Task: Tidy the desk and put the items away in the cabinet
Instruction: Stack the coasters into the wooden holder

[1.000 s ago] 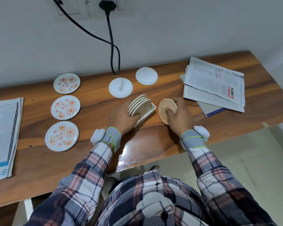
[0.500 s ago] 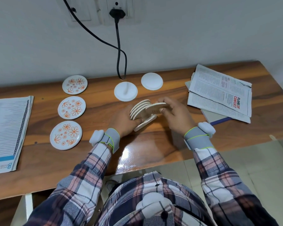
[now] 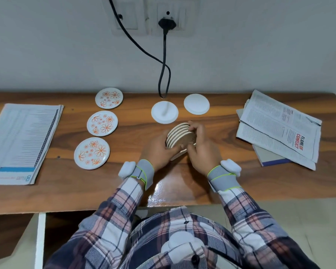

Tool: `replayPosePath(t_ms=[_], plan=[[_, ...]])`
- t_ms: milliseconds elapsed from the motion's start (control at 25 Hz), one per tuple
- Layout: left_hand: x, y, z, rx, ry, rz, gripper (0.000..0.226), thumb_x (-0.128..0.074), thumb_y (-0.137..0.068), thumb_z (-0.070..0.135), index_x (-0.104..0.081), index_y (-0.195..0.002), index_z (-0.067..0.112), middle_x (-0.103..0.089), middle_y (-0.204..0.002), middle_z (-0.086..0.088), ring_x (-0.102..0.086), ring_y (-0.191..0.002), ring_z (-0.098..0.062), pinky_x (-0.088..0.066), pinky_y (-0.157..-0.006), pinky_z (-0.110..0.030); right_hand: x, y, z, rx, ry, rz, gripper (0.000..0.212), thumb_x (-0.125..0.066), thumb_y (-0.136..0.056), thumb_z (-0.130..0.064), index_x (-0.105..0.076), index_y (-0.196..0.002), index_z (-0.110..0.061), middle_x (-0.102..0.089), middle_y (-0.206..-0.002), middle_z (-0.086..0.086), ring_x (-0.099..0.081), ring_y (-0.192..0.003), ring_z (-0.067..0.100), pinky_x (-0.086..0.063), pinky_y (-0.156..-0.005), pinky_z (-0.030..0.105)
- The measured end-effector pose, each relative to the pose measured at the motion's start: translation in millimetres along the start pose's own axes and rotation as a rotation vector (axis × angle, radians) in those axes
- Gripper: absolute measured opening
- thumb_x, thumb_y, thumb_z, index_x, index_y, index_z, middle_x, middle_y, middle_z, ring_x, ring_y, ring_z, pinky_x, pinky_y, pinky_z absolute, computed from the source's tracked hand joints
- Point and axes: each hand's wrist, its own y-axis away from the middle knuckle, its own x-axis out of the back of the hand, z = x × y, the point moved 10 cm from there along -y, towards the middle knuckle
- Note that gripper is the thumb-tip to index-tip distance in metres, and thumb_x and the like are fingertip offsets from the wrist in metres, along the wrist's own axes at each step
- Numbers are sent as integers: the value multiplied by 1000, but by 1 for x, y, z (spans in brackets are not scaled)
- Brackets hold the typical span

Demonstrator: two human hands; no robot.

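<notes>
On the wooden desk (image 3: pixel 221 183), near its middle, the left hand (image 3: pixel 157 152) and right hand (image 3: pixel 203 152) curl round a row of ribbed coasters (image 3: pixel 176 135) (upright in a white holder (image 3: pixel 180 153)), the right pinching the rearmost coaster (image 3: pixel 189 138).

Glossy wood desk (image 3: pixel 182 187), paper newspaper (image 3: pixel 21 140)

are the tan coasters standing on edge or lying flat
On edge: the coasters stand side by side in their holder, rims showing as separate arcs.
</notes>
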Motion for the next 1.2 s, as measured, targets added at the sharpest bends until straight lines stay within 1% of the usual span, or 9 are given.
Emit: replayPosePath(t_ms=[160, 280, 480, 560, 720, 800, 880, 1040, 1200], plan=[[14, 4, -11, 39, 7, 21, 44, -68, -78, 53, -54, -118, 41, -67, -103, 16, -63, -97, -11, -48, -81, -31, -4, -18, 12, -66, -46, -26, 38, -49, -84, -1, -47, -118, -18, -62, -124, 3, -61, -104, 32, -44, -75, 34], [38, 15, -29, 70, -6, 87, 49, -65, -79, 57, -53, -122, 39, -67, -110, 14, -62, -101, -12, -48, -85, -32, -23, -37, 18, -75, 39, -100, 41, -49, -87, -3, -52, -125, -20, -56, -132, 3, -57, -114, 25, -40, -78, 28], [76, 31, -59, 152, 49, 192, 40, -64, -75, 58, -50, -111, 48, -66, -100, 20, -63, -96, -8, -48, -82, -31, -79, -72, 2, 16, 203, -318, 53, -52, -94, -11, -45, -145, -22, -31, -159, 4, -24, -147, 27, -25, -117, 38], [85, 33, -65, 172, 55, 230, 37, -65, -76, 58, -48, -108, 52, -63, -94, 27, -61, -90, -2, -45, -76, -27, -92, -81, 1, 15, 334, -332, 49, -54, -95, -25, -45, -144, -24, -32, -158, 4, -23, -146, 31, -26, -115, 42], [86, 32, -69, 188, 40, 238, 37, -65, -78, 58, -50, -109, 44, -62, -92, 27, -57, -84, 8, -43, -73, -26, -76, -80, 3, -37, 283, -116, 24, -70, -78, -34, -63, -94, -18, -54, -114, 9, -51, -113, 34, -38, -92, 39], [86, 29, -68, 188, 27, 231, 35, -65, -78, 58, -50, -106, 44, -62, -91, 26, -56, -82, 7, -43, -71, -24, -71, -77, 7, -53, 258, -88, 27, -74, -75, -37, -60, -87, -17, -53, -105, 9, -53, -99, 35, -39, -82, 37], [87, 25, -66, 177, 19, 217, 31, -66, -80, 56, -48, -104, 47, -61, -90, 27, -55, -80, 7, -41, -69, -20, -69, -79, 7, -54, 286, -97, 38, -74, -74, -40, -59, -100, -17, -50, -116, 9, -54, -99, 38, -42, -80, 37], [89, 19, -62, 160, 1, 211, 33, -66, -79, 54, -49, -107, 45, -62, -91, 24, -59, -85, -3, -43, -71, -25, -75, -93, 12, -113, 434, -235, 75, -67, -74, -53, -39, -139, -27, -42, -142, 6, -47, -122, 37, -40, -100, 43], [88, 18, -65, 160, -7, 201, 35, -65, -79, 56, -49, -108, 44, -64, -92, 24, -62, -87, -4, -45, -73, -28, -75, -97, 15, -184, 410, -299, 83, -72, -69, -55, -38, -139, -29, -44, -139, 3, -42, -127, 34, -36, -103, 42]])
